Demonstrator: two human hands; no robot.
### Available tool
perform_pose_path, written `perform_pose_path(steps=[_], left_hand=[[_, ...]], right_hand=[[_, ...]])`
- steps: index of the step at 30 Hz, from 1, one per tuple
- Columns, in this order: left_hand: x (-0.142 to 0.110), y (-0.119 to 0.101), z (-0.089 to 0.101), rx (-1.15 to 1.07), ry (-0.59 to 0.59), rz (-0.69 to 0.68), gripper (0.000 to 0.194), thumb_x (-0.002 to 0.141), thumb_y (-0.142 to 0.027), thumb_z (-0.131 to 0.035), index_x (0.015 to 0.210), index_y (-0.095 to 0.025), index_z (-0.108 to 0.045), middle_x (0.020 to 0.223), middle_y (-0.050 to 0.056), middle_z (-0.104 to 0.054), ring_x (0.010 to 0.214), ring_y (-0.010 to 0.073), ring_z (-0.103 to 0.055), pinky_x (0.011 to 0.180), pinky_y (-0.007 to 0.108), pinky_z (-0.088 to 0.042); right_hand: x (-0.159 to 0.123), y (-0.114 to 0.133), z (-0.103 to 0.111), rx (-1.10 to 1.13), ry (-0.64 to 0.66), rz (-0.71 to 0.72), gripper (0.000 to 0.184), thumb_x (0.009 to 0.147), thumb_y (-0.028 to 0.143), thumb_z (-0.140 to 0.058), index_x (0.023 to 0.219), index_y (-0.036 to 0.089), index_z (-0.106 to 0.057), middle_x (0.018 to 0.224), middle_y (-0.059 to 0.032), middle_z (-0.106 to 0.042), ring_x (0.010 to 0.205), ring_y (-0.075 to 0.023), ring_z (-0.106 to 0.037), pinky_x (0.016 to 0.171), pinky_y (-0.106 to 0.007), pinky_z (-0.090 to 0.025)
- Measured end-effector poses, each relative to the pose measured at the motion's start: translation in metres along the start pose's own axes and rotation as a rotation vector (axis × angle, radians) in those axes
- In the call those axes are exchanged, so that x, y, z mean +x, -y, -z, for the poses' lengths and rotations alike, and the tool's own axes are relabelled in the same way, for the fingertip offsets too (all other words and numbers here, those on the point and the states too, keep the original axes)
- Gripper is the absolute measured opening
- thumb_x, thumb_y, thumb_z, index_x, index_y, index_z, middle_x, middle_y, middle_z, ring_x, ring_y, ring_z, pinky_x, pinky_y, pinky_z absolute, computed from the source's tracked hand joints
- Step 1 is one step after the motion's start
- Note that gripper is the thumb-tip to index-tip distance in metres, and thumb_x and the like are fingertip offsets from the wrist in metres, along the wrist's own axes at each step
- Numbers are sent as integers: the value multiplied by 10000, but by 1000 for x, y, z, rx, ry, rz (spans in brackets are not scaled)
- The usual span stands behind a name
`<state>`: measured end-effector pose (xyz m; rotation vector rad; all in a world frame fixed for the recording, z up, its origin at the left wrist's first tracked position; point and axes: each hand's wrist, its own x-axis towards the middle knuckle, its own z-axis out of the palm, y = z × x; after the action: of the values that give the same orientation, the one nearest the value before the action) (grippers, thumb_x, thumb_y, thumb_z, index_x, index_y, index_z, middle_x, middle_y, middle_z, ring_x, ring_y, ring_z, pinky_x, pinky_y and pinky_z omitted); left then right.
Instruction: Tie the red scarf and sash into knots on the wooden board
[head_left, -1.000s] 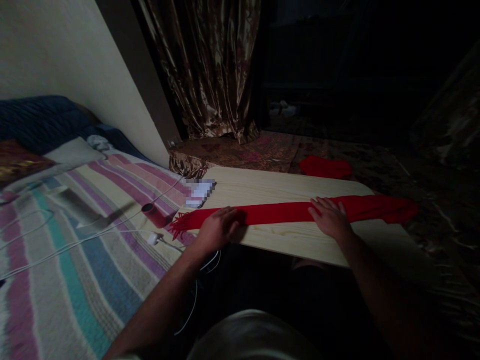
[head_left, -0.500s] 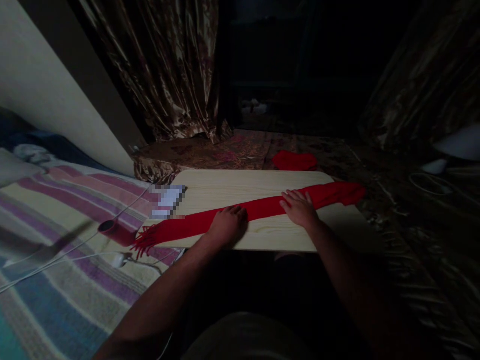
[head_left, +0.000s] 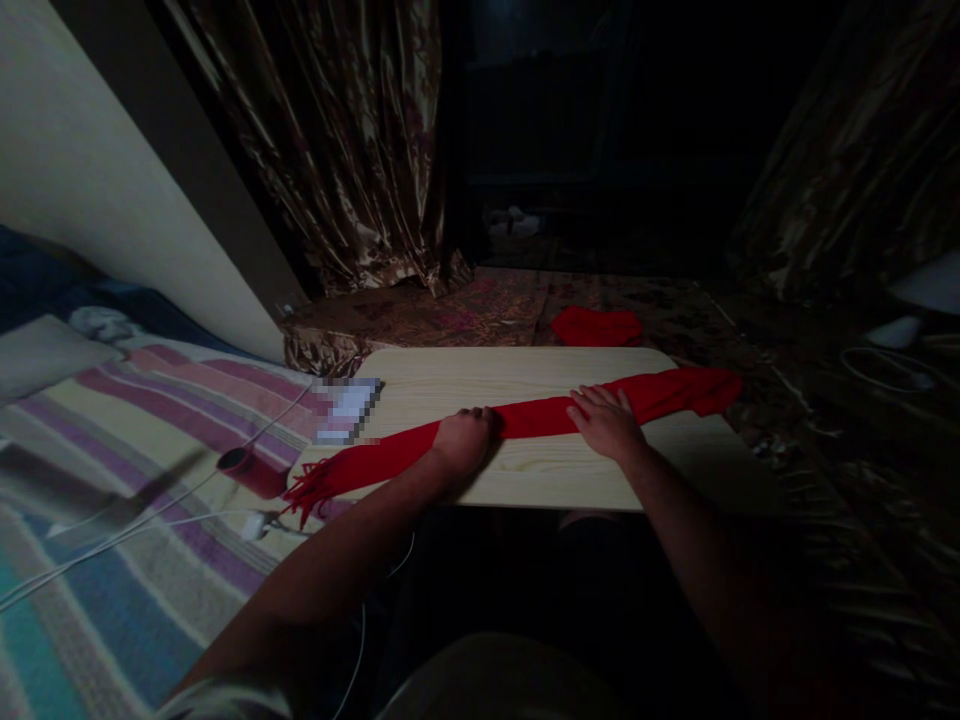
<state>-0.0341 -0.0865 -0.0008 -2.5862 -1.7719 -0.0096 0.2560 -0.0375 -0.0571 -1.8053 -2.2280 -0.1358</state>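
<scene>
- Left hand (head_left: 465, 440) is curling on the red scarf (head_left: 532, 419); cannot tell whether pinching.
- Right hand (head_left: 607, 422) is pressing the red scarf, fingers spread.
- Red scarf is lying across the table (head_left: 480, 375).
- Red cloth (head_left: 596, 327) is lying beyond the table.

We can read no text, label, brand, number or sign anywhere in this dim view. The flat, pale, roughly rectangular thing (head_left: 351, 408) at the left end of the light, wood-grained tabletop (head_left: 487, 373) is blurred into coarse blocks, so we cannot tell whether it bears any print.
</scene>
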Motion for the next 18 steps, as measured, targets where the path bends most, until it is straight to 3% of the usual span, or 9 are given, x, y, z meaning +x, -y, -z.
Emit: perform_pose_path(steps=[7,12,14,18], left_hand=[[3,-4,0,-159,-89,219,441,956,-395,-497,1317,-164,-604,1055,168,-752,952,309,-726,806,377,-541],[1,-17,19,-412,-338,296,581,943,-229,-442,1519,-157,-454,1187,166,-741,1020,278,-724,872,333,-523],[-2,-30,30,-528,-401,258,640,924,-201,-439,1557,-117,-395,1233,185,-722,1034,277,-716,890,333,-520],[-22,-69,60,-786,-388,-33,581,956,-276,-425,1510,-104,-454,1205,179,-728,999,280,-702,900,367,-524]], right_hand=[[-1,0,3,50,-9,3,571,1020,551,-381,1494,262,-518,1576,-65,-478,1463,-282,-391,1227,-593,-178],[-3,-1,3,73,-39,99,748,914,608,-566,1556,252,-425,1613,-94,-416,1491,-303,-351,1238,-588,-139],[-4,-2,3,86,-76,94,728,912,494,-599,1562,225,-411,1594,-106,-444,1479,-292,-376,1239,-561,-167],[-5,-8,6,139,-197,58,698,875,208,-565,1554,167,-407,1547,-122,-507,1430,-256,-450,1213,-470,-278]])
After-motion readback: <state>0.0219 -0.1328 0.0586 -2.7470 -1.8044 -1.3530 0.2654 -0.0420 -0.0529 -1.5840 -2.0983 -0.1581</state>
